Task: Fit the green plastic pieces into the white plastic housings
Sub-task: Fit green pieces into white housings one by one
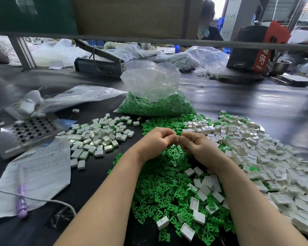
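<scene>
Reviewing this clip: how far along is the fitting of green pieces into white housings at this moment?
Done: a pile of closed white housings lies to the left, some showing green at the edges. In hand: the left hand and right hand meet fingertip to fingertip; what they pinch is hidden. Left: a big heap of loose green pieces, many empty housings on the right, plus a bag of green pieces.
</scene>
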A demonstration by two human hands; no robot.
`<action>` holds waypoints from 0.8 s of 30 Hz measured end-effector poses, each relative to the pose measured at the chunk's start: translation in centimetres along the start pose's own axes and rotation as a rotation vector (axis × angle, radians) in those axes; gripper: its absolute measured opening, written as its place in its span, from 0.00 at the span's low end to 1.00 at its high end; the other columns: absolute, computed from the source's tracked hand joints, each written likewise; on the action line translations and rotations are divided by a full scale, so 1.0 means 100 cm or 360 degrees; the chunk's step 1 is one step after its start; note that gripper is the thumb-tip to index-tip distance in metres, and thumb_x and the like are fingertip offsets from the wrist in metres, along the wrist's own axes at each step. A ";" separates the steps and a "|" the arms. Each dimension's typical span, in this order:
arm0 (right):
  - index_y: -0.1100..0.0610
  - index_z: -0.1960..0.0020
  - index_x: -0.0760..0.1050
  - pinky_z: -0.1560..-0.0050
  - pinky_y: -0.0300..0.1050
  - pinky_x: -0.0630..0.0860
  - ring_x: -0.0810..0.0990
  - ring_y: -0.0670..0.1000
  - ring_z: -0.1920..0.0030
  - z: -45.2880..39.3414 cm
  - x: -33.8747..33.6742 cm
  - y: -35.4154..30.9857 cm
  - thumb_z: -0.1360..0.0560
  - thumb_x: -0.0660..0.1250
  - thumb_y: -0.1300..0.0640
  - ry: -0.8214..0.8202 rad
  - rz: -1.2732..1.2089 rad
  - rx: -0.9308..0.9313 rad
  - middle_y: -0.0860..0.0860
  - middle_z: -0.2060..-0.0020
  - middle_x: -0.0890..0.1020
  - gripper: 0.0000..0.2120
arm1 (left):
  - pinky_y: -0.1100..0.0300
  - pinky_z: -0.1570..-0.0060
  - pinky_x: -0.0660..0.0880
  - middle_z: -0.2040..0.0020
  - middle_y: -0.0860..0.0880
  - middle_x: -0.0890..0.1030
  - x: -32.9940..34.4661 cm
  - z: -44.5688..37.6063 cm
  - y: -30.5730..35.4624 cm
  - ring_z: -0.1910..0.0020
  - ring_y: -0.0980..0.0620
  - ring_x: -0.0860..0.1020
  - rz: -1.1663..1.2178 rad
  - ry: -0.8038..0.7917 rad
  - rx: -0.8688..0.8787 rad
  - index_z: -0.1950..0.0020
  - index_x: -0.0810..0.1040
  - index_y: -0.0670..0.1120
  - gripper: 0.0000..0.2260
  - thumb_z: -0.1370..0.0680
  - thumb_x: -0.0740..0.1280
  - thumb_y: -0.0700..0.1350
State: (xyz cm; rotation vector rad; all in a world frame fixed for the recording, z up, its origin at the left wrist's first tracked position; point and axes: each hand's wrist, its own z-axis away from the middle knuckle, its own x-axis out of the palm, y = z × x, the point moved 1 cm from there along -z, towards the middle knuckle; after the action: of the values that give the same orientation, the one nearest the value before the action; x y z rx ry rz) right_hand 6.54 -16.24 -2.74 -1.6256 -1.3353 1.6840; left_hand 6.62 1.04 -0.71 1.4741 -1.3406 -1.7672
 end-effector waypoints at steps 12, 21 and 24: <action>0.58 0.60 0.74 0.66 0.46 0.63 0.64 0.52 0.67 0.000 0.002 -0.007 0.18 0.61 0.56 -0.0076 -0.0340 -0.0023 0.55 0.68 0.68 0.13 | 0.63 0.56 0.76 0.60 0.49 0.84 -0.016 -0.001 0.003 0.60 0.57 0.79 0.0137 0.0062 0.0039 0.50 0.82 0.45 0.03 0.22 0.69 0.41; 0.58 0.52 0.74 0.72 0.37 0.64 0.69 0.48 0.69 0.004 -0.001 -0.010 0.23 0.61 0.44 -0.0331 -0.1192 0.0148 0.52 0.68 0.74 0.16 | 0.64 0.51 0.78 0.58 0.47 0.84 -0.011 0.003 0.014 0.56 0.56 0.81 0.0423 0.0162 0.0199 0.49 0.83 0.41 0.05 0.24 0.71 0.38; 0.59 0.47 0.73 0.70 0.37 0.69 0.74 0.48 0.65 0.003 0.002 -0.013 0.24 0.60 0.42 -0.0475 -0.1458 0.0167 0.55 0.63 0.78 0.20 | 0.65 0.54 0.78 0.60 0.51 0.82 -0.006 0.002 0.018 0.57 0.56 0.81 0.0510 0.0268 0.0213 0.49 0.83 0.37 0.06 0.26 0.72 0.36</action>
State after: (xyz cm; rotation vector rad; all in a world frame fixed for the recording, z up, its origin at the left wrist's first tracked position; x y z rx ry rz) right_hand 5.85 -15.66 -1.78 -0.5231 -1.7197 1.3765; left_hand 6.26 0.88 1.12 1.3523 -1.5320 -1.3465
